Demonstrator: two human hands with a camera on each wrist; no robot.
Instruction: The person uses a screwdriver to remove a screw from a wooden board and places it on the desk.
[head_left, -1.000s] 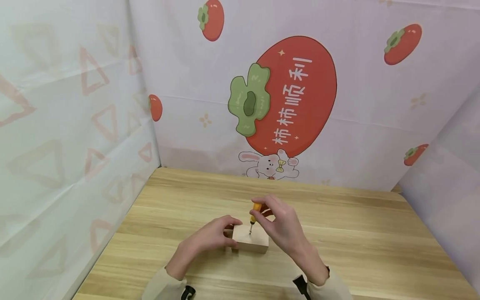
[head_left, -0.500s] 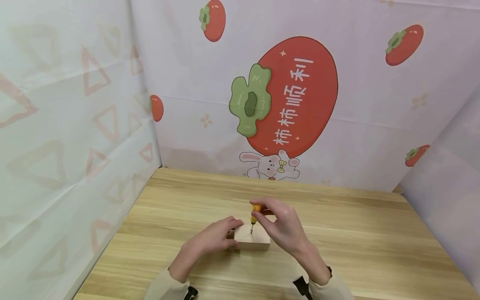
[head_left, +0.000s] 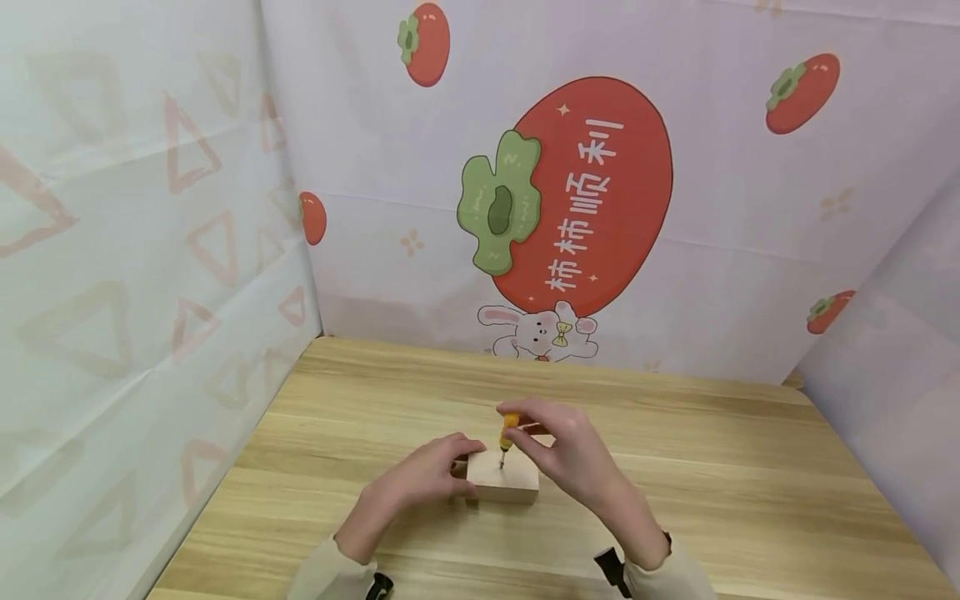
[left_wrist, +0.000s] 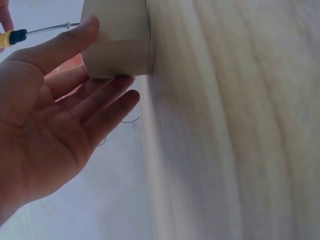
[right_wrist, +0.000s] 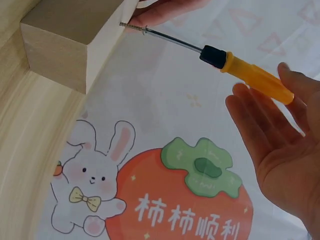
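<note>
A pale wooden block lies on the table. My left hand grips its left end, thumb on the near side and fingers round the far side. Upright over the block stands a screwdriver with a yellow handle, black collar and thin metal shaft. My right hand pinches the handle near its top between thumb and fingers. In the right wrist view the shaft meets the head of a threaded screw, whose point enters the block's top face; much of its thread shows. The left wrist view shows the left thumb along the block.
The wood-grain table stretches out round the block. Behind it hangs a white cloth printed with persimmons and a rabbit, and another cloth with triangles hangs at the left. Black straps sit at both sleeves.
My right hand has shifted slightly, its fingers turning about the screwdriver handle. The block and the left hand stay nearly in place, and the shaft remains on the screw.
</note>
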